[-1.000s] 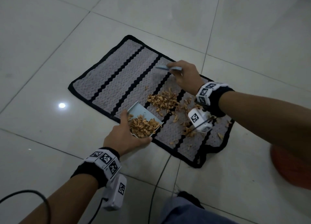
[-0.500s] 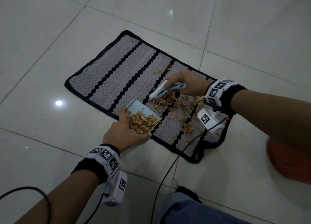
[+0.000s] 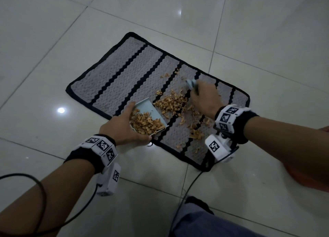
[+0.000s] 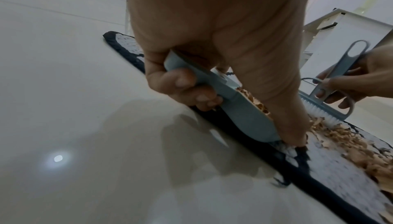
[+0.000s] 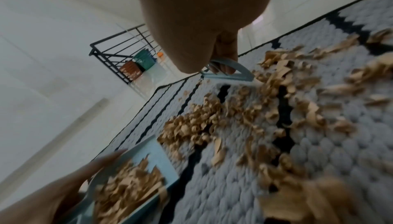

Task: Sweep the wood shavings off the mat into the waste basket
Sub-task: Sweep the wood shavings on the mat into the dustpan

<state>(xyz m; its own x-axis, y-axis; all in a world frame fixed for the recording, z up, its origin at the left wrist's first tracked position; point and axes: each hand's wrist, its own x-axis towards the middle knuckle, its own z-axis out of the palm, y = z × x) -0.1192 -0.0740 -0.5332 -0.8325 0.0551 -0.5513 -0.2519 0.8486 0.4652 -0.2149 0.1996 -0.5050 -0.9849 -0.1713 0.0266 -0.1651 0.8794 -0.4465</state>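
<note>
White glossy floor tiles [image 3: 53, 41] fill the head view. Grey woven mat with black wavy stripes and black border [image 3: 124, 73] lies flat on them, long axis running from 10 o'clock to 4 o'clock; stripes cross it the short way.

Tan curled wood shavings [image 3: 173, 102]: main loose pile on the mat at centre, just beyond the pan mouth, with scatter trailing toward 4 o'clock and a few strays at 12 o'clock of the pile. A second batch sits inside the pan.

Left hand [image 3: 122, 128] at 7 o'clock of the pile, fingers curled round the rear of a small pale-blue plastic dustpan [image 3: 151, 112], thumb along its left wall. Pan sits on the near mat edge, open mouth pointing to 1 o'clock at the pile, rear end raised off the floor in the left wrist view [image 4: 240, 110].

Right hand [image 3: 204, 98] at 2 o'clock of the pile, clenched on a small pale-blue hand brush [image 3: 191, 82]. Left wrist view shows the brush [image 4: 331, 96] clearly: fingers wrapped through its loop handle, handle sloping up and away, white bristles down on the mat, touching the shavings' far edge.

Orange-red object [image 3: 309, 174] at frame edge, 4 o'clock, blurred; cannot tell whether it's the waste basket. Black cables [image 3: 188, 185] run across the tiles near the person's blue-trousered knee [image 3: 204, 224].
</note>
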